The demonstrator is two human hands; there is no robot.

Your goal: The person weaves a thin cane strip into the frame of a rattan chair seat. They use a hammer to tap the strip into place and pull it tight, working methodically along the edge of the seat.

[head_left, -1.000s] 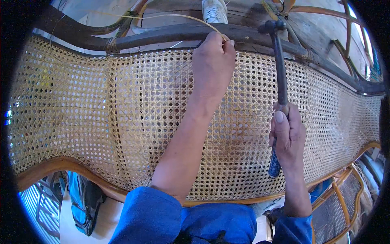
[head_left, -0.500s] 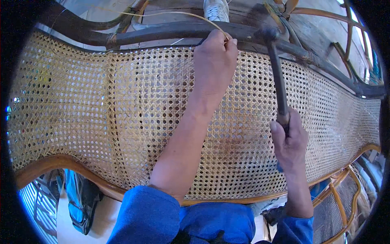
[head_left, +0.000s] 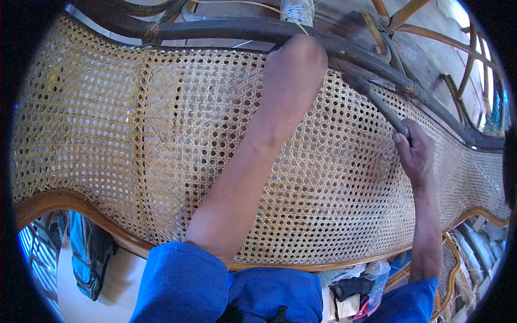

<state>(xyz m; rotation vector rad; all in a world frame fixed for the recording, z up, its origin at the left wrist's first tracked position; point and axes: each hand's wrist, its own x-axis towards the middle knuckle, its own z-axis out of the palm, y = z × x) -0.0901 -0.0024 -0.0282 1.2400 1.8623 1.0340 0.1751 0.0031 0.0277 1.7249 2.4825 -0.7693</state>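
Note:
A woven cane panel (head_left: 199,124) stretches across in front of me, bordered on its far side by a dark wooden rail (head_left: 215,30). My left hand (head_left: 299,59) is closed at that rail, near the middle. From it a thin pale cane strip (head_left: 293,20) curves up and to the left; the fingertips are hidden behind the hand. In my right hand (head_left: 417,148) is the handle of a hammer (head_left: 385,110), tilted toward the left. Its blurred head is just right of my left hand, close to the panel's far edge; whether it touches cannot be told.
A brown curved rail (head_left: 64,202) edges the panel's near side. A blue and black bag (head_left: 83,258) lies at lower left, a plastic bag (head_left: 379,272) at lower right. Beyond the dark rail are a white shoe (head_left: 299,11) and more rattan framework (head_left: 409,16).
My right hand has moved right and slightly away, and the hammer has swung from nearly upright to a leftward slant. My left hand has turned, hiding its fingertips. The whole view has shifted a little.

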